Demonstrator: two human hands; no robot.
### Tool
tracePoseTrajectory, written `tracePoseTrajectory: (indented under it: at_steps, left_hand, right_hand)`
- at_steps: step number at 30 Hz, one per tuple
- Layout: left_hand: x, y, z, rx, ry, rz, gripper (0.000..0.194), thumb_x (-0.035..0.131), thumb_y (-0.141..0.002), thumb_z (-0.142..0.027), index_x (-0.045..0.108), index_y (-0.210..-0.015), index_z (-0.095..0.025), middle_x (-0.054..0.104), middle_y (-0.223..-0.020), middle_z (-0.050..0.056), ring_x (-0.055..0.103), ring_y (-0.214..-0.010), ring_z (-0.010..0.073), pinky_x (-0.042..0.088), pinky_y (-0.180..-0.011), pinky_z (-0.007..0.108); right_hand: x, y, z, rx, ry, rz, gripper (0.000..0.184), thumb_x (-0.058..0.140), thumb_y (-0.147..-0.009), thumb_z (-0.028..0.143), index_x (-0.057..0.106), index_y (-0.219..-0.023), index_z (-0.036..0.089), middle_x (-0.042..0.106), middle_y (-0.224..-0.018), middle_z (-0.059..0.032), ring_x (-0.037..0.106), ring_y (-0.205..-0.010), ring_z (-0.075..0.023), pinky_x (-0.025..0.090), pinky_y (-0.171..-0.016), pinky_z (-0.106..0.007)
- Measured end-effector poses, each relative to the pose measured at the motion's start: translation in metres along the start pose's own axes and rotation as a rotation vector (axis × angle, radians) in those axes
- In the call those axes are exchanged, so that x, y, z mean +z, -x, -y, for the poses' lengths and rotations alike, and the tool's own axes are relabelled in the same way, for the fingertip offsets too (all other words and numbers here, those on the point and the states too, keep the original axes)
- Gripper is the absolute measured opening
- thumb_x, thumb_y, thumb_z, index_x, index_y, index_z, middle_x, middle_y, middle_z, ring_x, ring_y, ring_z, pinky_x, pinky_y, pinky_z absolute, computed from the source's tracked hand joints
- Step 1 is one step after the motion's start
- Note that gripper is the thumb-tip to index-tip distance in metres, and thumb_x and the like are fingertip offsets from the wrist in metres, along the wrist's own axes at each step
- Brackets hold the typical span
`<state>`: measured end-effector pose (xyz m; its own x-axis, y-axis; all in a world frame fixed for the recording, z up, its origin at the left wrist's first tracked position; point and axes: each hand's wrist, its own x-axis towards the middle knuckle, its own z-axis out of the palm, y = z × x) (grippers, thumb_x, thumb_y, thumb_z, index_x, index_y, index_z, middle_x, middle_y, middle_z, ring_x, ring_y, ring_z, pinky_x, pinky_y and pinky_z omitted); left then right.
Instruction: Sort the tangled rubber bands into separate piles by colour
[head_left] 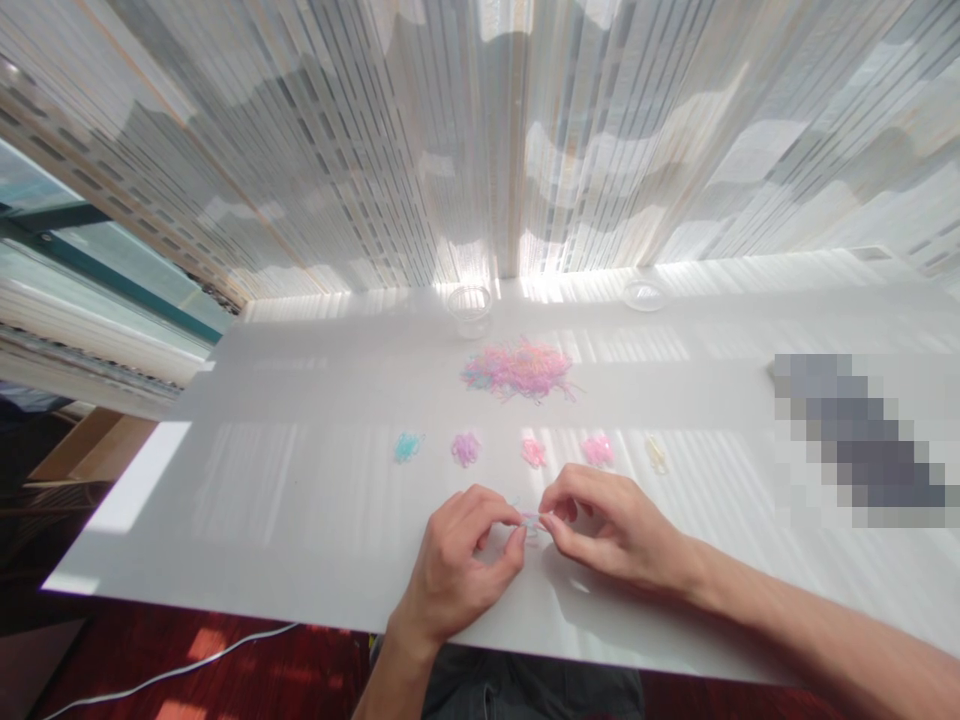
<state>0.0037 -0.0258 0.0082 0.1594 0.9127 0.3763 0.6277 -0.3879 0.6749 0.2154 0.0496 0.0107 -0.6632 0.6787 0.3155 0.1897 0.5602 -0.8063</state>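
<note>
My left hand (466, 555) and my right hand (616, 527) meet near the front of the white table, each pinching with thumb and fingertips. Between them are a few thin pastel rubber bands (531, 520), too small to make out one by one. Beyond my hands lies a row of small rubber band heaps: blue (407, 446), purple (465, 449), coral pink (533, 453), light pink (598, 449) and pale yellow (657, 455). Farther back spreads a larger mixed pile of rubber bands (519, 369), mostly pink and purple.
A clear plastic cup (471, 308) stands behind the mixed pile, and a clear round lid (645, 294) lies to its right. A pixelated dark object (862, 440) is on the right. Striped curtains (480, 140) hang along the table's back edge (360, 292).
</note>
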Motion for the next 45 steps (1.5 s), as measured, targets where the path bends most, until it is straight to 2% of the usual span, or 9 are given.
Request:
tracePoseTrajectory:
  at_steps: [5, 9, 12, 16, 21, 29, 36, 45]
  left_hand:
    - [-0.0015, -0.0006, -0.0011, -0.005, 0.022, -0.008, 0.007, 0.068, -0.093, -0.016, 0.066, -0.097, -0.021, 0.065, -0.083, 0.001, 0.050, -0.060, 0.0118, 0.048, -0.059, 0.025]
    - [-0.0005, 0.0012, 0.0009, 0.007, 0.030, -0.061, 0.020, 0.072, -0.094, -0.022, 0.067, -0.113, -0.021, 0.070, -0.094, 0.004, 0.052, -0.059, 0.0106, 0.054, -0.062, 0.026]
    - [0.0009, 0.0030, 0.0031, 0.044, 0.011, -0.078, 0.021, 0.070, -0.097, -0.025, 0.066, -0.117, -0.021, 0.075, -0.100, 0.006, 0.055, -0.059, 0.0104, 0.057, -0.067, 0.028]
    - [0.0017, 0.0036, 0.0042, 0.083, -0.009, -0.069, 0.014, 0.068, -0.099, -0.025, 0.068, -0.113, -0.021, 0.079, -0.095, 0.006, 0.059, -0.059, 0.0113, 0.057, -0.067, 0.028]
    - [0.0016, 0.0037, 0.0035, 0.113, 0.016, -0.090, 0.017, 0.069, -0.099, -0.022, 0.068, -0.116, -0.021, 0.080, -0.096, 0.005, 0.061, -0.060, 0.0116, 0.055, -0.064, 0.028]
    - [0.0009, 0.0035, 0.0034, 0.116, 0.072, -0.064, 0.018, 0.068, -0.096, -0.010, 0.070, -0.109, -0.022, 0.079, -0.092, 0.004, 0.069, -0.071, 0.0143, 0.055, -0.065, 0.028]
    - [0.0020, 0.0043, 0.0032, 0.085, 0.045, -0.067, 0.014, 0.071, -0.095, -0.011, 0.070, -0.106, -0.021, 0.078, -0.089, 0.002, 0.064, -0.064, 0.0122, 0.053, -0.064, 0.027]
    - [0.0025, 0.0028, 0.0041, 0.089, 0.054, -0.047, 0.014, 0.071, -0.094, -0.011, 0.070, -0.105, -0.020, 0.076, -0.086, 0.000, 0.057, -0.059, 0.0100, 0.050, -0.063, 0.025]
  right_hand:
    - [0.0002, -0.0009, 0.0014, 0.041, -0.023, 0.013, 0.007, 0.058, -0.091, 0.018, 0.064, -0.089, 0.020, 0.063, -0.073, 0.0017, 0.054, -0.061, -0.0107, 0.044, -0.059, -0.022]
    - [0.0003, -0.0005, 0.0025, 0.071, -0.040, 0.023, 0.008, 0.058, -0.091, 0.019, 0.065, -0.088, 0.019, 0.062, -0.071, 0.0023, 0.053, -0.060, -0.0100, 0.043, -0.057, -0.022]
    - [0.0009, -0.0001, 0.0025, 0.089, -0.064, 0.043, 0.007, 0.059, -0.091, 0.019, 0.067, -0.089, 0.019, 0.062, -0.072, 0.0025, 0.053, -0.060, -0.0097, 0.043, -0.057, -0.021]
    - [0.0020, 0.0000, 0.0022, 0.104, -0.089, 0.069, 0.008, 0.059, -0.091, 0.018, 0.067, -0.091, 0.019, 0.063, -0.073, 0.0024, 0.054, -0.060, -0.0095, 0.043, -0.056, -0.021]
    - [0.0020, 0.0007, 0.0023, 0.111, -0.092, 0.094, 0.008, 0.060, -0.091, 0.019, 0.068, -0.090, 0.019, 0.064, -0.072, 0.0021, 0.054, -0.060, -0.0094, 0.043, -0.056, -0.021]
    - [0.0019, -0.0008, 0.0038, 0.089, -0.081, 0.090, 0.010, 0.059, -0.091, 0.018, 0.069, -0.091, 0.018, 0.065, -0.074, 0.0013, 0.055, -0.061, -0.0094, 0.043, -0.057, -0.021]
    - [0.0013, -0.0004, 0.0030, 0.133, -0.090, 0.064, 0.008, 0.059, -0.090, 0.019, 0.067, -0.088, 0.019, 0.062, -0.069, 0.0027, 0.052, -0.058, -0.0094, 0.042, -0.055, -0.020]
    - [-0.0005, -0.0018, 0.0045, 0.209, -0.148, 0.064, 0.009, 0.062, -0.090, 0.023, 0.068, -0.086, 0.018, 0.064, -0.069, 0.0015, 0.054, -0.058, -0.0094, 0.043, -0.054, -0.019]
